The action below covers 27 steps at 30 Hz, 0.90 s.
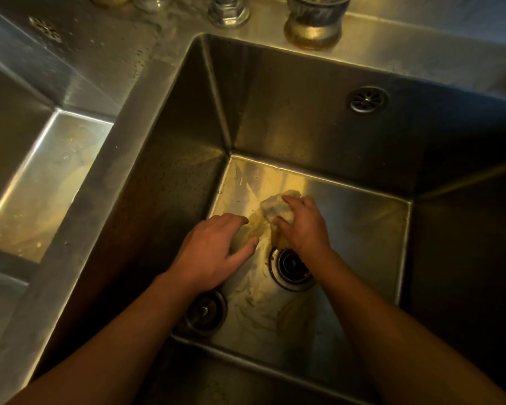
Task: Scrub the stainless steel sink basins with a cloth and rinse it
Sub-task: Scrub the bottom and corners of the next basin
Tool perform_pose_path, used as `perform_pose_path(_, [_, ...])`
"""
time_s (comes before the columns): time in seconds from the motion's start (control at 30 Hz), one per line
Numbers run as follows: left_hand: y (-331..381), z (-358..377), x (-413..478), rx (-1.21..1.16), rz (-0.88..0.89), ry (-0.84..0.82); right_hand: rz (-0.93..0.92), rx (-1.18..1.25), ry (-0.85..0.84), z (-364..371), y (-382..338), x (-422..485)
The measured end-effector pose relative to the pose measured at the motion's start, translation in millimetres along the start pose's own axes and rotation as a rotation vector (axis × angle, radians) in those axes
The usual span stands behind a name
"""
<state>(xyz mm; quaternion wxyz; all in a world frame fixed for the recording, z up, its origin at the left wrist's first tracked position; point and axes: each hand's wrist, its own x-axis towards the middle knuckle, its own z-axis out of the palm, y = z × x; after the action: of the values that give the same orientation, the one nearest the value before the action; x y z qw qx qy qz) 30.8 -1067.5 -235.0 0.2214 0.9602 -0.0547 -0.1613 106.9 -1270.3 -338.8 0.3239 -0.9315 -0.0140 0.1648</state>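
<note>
- The right hand (303,226) is down in the right basin (289,118), its fingers curled over a wadded pale cloth (275,206) and gripping it against the basin floor.
- The cloth sits on the floor of the right basin, just beyond the drain (289,268), toward the back wall. Part of it pokes out past the fingertips, and the rest is hidden under the palm.
- The left hand (216,248) holds nothing. Its fingers are stretched out and relaxed, lying low over the basin floor just left of the cloth, with the thumb pointing toward the drain. Whether the palm actually touches the steel cannot be told.
- The two hands are close together but apart, with a strip of wet floor showing between them.
- The right wrist crosses the far edge of the drain and covers part of its rim.
- Whitish, soapy streaks (257,305) spread over the floor from the drain toward the near wall.
- A round metal strainer (206,311) lies on the floor by the left wall of the basin, partly under the left forearm.
- An overflow grille (369,99) is set in the back wall of the right basin, up and to the right.
- The left basin (44,182) is beyond the steel divider (120,147). Its floor shows yellowish smears and a few specks.
- Faucet bases (314,23) stand on the wet ledge behind the basins.
</note>
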Motion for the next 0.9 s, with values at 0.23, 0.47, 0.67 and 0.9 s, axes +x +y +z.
perform_pose_path(0.23, [1.5,5.3,5.4,-0.03,0.017,0.039,0.019,0.083,0.102,-39.8,37.0,-23.6])
perform_pose_path(0.47, [1.5,7.3,5.8,-0.041,0.011,0.019,-0.088,0.093,0.121,-34.7,26.3,-42.7])
perform_pose_path(0.67, [-1.1,9.3,5.6,-0.045,0.0,0.011,-0.081,-0.016,0.087,-4.5,17.1,-30.3])
perform_pose_path(0.9, [-4.4,4.1,-1.3,-0.053,-0.047,-0.001,-0.043,0.063,0.055,7.9,2.9,-13.1])
